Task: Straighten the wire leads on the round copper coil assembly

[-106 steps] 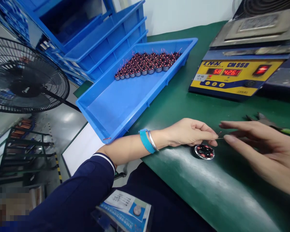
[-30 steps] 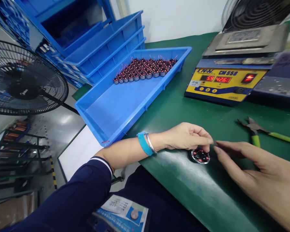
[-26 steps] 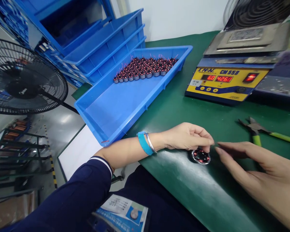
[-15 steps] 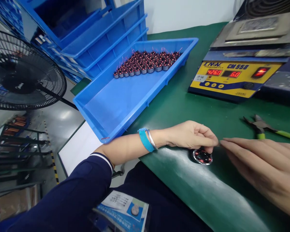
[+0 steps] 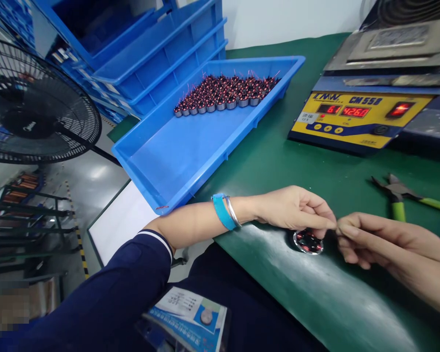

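Observation:
A small round wound part with red coils in a metal ring lies on the green mat. My left hand rests just above it, its thumb and forefinger pinched right over the part. My right hand meets it from the right, fingers curled and thumb and forefinger pinched at the same spot. What the fingertips pinch is too thin to make out; it may be a fine wire from the part.
A blue tray holds several wound parts at its far end. More blue bins are stacked behind. A yellow-fronted unit stands at the back right, green-handled cutters beside it. A floor fan is at left.
My right hand has curled from flat, stretched fingers into a pinch against my left fingertips. My left hand has stayed over the round part.

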`<state>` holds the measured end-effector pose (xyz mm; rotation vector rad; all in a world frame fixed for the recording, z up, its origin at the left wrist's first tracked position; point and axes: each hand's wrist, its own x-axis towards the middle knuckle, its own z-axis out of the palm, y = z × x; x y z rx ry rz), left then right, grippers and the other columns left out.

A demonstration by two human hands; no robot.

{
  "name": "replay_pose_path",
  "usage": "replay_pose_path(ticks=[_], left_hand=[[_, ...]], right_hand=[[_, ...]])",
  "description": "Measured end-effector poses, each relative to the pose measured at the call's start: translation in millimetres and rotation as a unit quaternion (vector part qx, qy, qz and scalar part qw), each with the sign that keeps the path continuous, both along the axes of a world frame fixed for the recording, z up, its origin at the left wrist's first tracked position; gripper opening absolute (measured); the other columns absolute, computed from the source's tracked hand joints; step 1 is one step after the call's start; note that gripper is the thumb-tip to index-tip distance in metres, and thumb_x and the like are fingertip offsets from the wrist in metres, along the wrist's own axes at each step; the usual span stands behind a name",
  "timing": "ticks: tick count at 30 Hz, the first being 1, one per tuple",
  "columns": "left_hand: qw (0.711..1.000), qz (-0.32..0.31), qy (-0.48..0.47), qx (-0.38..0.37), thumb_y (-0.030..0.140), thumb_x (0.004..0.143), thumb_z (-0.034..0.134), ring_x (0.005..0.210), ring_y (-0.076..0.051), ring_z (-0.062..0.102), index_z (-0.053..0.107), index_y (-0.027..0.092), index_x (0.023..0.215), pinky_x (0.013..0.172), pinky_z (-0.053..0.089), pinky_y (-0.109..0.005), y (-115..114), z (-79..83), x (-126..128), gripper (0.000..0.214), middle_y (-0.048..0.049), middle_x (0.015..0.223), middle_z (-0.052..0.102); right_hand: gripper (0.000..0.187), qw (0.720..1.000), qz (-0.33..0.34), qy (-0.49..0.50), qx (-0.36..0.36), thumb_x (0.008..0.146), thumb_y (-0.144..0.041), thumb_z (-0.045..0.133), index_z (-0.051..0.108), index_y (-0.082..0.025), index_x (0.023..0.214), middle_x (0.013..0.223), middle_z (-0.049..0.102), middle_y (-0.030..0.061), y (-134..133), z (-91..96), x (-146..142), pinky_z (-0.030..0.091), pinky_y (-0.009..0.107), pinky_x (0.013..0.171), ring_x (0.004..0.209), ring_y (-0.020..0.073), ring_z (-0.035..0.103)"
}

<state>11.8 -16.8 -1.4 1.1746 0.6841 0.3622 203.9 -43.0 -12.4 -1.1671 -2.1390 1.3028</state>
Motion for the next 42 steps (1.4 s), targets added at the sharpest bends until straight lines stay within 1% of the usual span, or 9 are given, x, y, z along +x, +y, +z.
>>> replay_pose_path(ticks=[2,3,5,7,9,15,24,34,42], left_hand=[[1.000,0.004,0.006,-0.011,0.002,0.078,0.052,0.043,-0.002,0.042,0.050,0.007,0.075,0.046,0.028,-0.017,1,0.6,0,0.006,0.0029,0.051,0.053],[1.000,0.009,0.006,-0.019,0.000,0.078,0.052,0.043,-0.002,0.041,0.050,0.006,0.075,0.045,0.028,-0.017,1,0.8,0,0.007,0.0026,0.051,0.054],[0.999,0.021,0.006,-0.034,-0.003,0.075,0.053,0.043,-0.002,0.041,0.050,0.006,0.074,0.044,0.026,-0.017,1,1.0,0,0.010,0.0025,0.050,0.054],[0.999,0.029,0.007,-0.044,-0.004,0.074,0.054,0.043,-0.002,0.041,0.050,0.006,0.074,0.044,0.026,-0.017,1,1.3,1,0.011,0.0030,0.050,0.053],[0.998,0.035,0.008,-0.046,0.000,0.077,0.054,0.044,-0.001,0.042,0.050,0.006,0.074,0.044,0.026,-0.016,0,1.7,1,0.008,0.0033,0.050,0.053],[0.999,0.040,0.018,-0.030,0.006,0.081,0.051,0.044,0.000,0.043,0.050,0.006,0.073,0.046,0.030,-0.015,-2,2.7,3,0.008,0.0040,0.050,0.052],[1.000,0.020,0.004,-0.023,0.004,0.081,0.050,0.044,-0.001,0.044,0.050,0.006,0.075,0.045,0.027,-0.015,-1,-0.7,2,0.007,0.0030,0.051,0.054],[1.000,-0.007,0.005,-0.025,0.004,0.081,0.050,0.044,-0.001,0.044,0.051,0.006,0.073,0.043,0.027,-0.015,1,-2.9,0,0.008,-0.0001,0.053,0.057],[0.999,-0.006,0.004,-0.040,0.005,0.083,0.050,0.042,0.000,0.043,0.051,0.006,0.074,0.043,0.027,-0.014,0,-1.1,-1,0.009,0.0014,0.052,0.056]], right_hand=[[0.039,0.989,-0.030,-0.034,0.144,0.085,-0.054,0.047,0.060,-0.019,0.076,0.064,0.059,-0.0008,-1,-3.2,6,0.043,0.016,0.044,0.050,0.0080,0.055],[0.031,0.960,-0.049,-0.062,0.269,0.085,-0.050,0.051,0.061,-0.020,0.085,0.073,0.061,-0.0020,-3,-5.1,9,0.044,0.015,0.048,0.057,0.0068,0.057],[0.026,0.869,-0.049,-0.105,0.481,0.085,-0.042,0.054,0.057,-0.021,0.099,0.090,0.063,-0.0005,-6,-7.7,13,0.046,0.018,0.061,0.071,0.0081,0.059],[0.026,0.803,-0.004,-0.121,0.583,0.088,-0.037,0.051,0.055,-0.017,0.105,0.098,0.061,0.0057,-8,-7.9,14,0.046,0.025,0.070,0.078,0.0134,0.059],[0.026,0.772,0.030,-0.123,0.623,0.091,-0.032,0.046,0.053,-0.012,0.107,0.096,0.061,0.0107,-8,-6.4,14,0.044,0.030,0.069,0.076,0.0168,0.056],[0.030,0.766,0.067,-0.132,0.626,0.095,-0.029,0.033,0.053,-0.016,0.113,0.107,0.061,0.0101,-5,-7.3,17,0.041,0.034,0.073,0.088,0.0205,0.057],[0.025,0.771,0.042,-0.117,0.625,0.092,-0.029,0.045,0.055,-0.013,0.108,0.095,0.062,0.0071,-5,-0.5,10,0.044,0.029,0.072,0.075,0.0138,0.056],[0.018,0.777,0.049,-0.097,0.620,0.089,-0.030,0.050,0.054,-0.013,0.093,0.084,0.061,0.0055,-6,2.2,3,0.044,0.029,0.068,0.070,0.0135,0.057],[0.017,0.787,0.047,-0.105,0.607,0.089,-0.029,0.051,0.054,-0.013,0.094,0.087,0.062,0.0059,-8,1.2,1,0.044,0.027,0.068,0.073,0.0122,0.056]])
